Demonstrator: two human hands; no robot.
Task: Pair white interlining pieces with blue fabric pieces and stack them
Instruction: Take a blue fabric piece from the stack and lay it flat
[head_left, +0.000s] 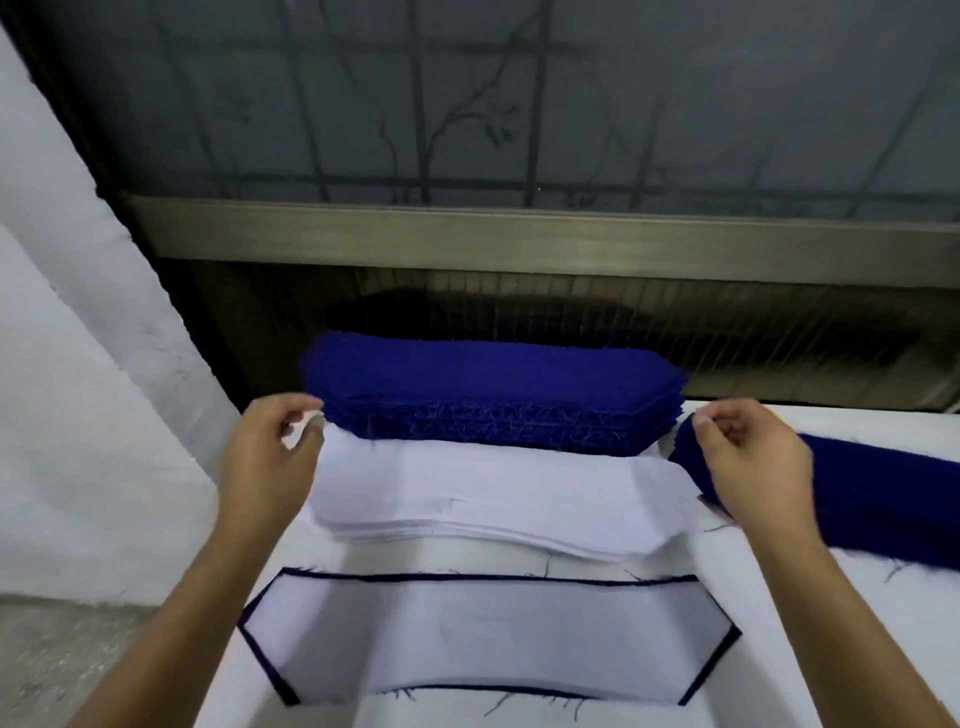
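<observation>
Both forearms reach in from below, the left from 7 o'clock and the right from 5 o'clock. The left hand (270, 452) and right hand (753, 457) sit level, fingers curled, thumbs near forefingers. Whether either pinches anything is unclear.

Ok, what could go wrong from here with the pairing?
1. The white interlining stack is fanned unevenly along its near edge, so the left hand, at its corner, might lift more than one sheet.
2. The right hand pinches only the end of the blue fabric on the right, which could sag or fold when lifted.
3. Frayed threads on the blue stack may snag neighbouring pieces.
</observation>
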